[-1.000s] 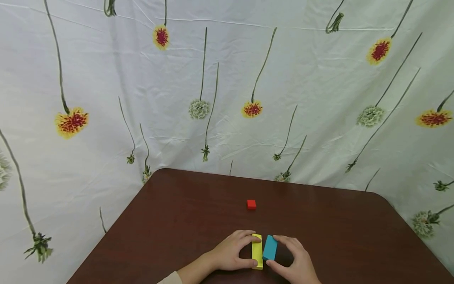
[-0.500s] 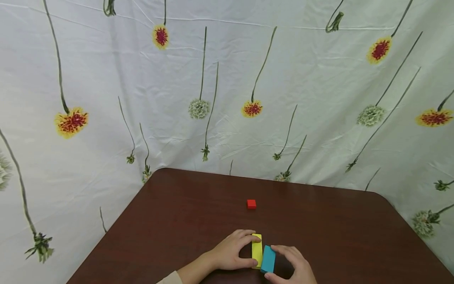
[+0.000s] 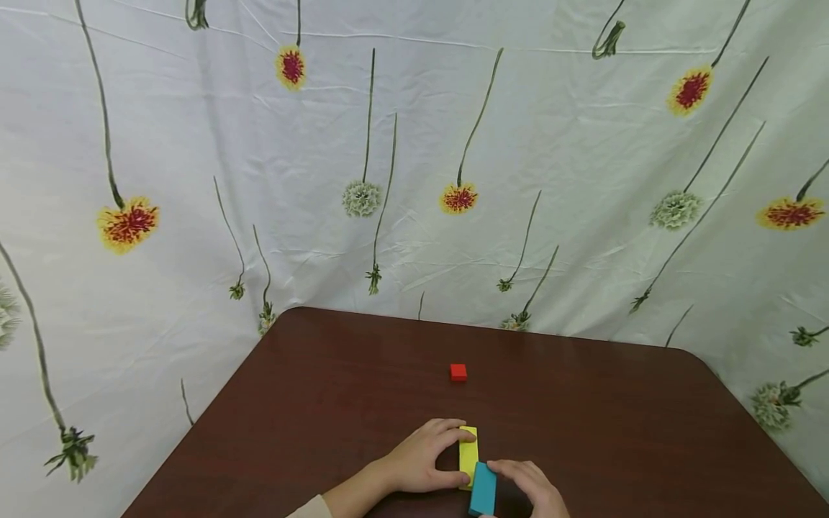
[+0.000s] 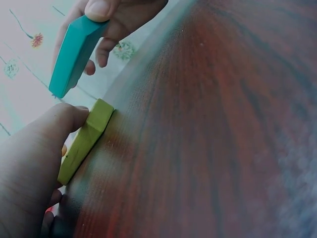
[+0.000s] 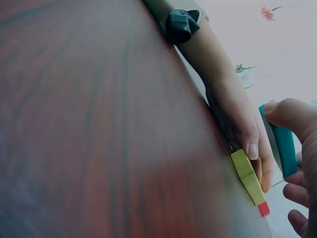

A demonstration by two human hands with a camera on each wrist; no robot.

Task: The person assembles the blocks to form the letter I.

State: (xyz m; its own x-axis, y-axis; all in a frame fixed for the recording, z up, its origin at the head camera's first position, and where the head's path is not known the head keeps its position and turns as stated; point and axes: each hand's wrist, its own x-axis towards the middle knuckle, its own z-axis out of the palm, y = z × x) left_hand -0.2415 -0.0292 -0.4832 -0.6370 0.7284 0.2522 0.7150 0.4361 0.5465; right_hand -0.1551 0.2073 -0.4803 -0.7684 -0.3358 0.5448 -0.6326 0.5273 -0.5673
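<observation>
A yellow rectangular block (image 3: 469, 452) lies on the table, its long side pointing away from me. My left hand (image 3: 424, 458) pinches it by its two ends, thumb at the near end and fingers at the far one. My right hand (image 3: 536, 491) grips a teal-blue block (image 3: 483, 491) between thumb and fingers. Both wrist views show the blue block (image 4: 75, 55) raised off the tabletop, above the yellow block (image 5: 247, 174). From the head view it overlaps the yellow block's near right corner. The right thumb is mostly cut off by that view's lower edge.
A small red block (image 3: 458, 373) sits farther back on the dark brown table (image 3: 363, 360). Behind the table's far edge hangs a white cloth (image 3: 414, 144) printed with flowers. A black wrist camera (image 5: 180, 26) is strapped to the left forearm.
The right hand has brought the blue block toward me and slightly left, from beside the yellow block to its near end. The left hand and the yellow block have stayed in place.
</observation>
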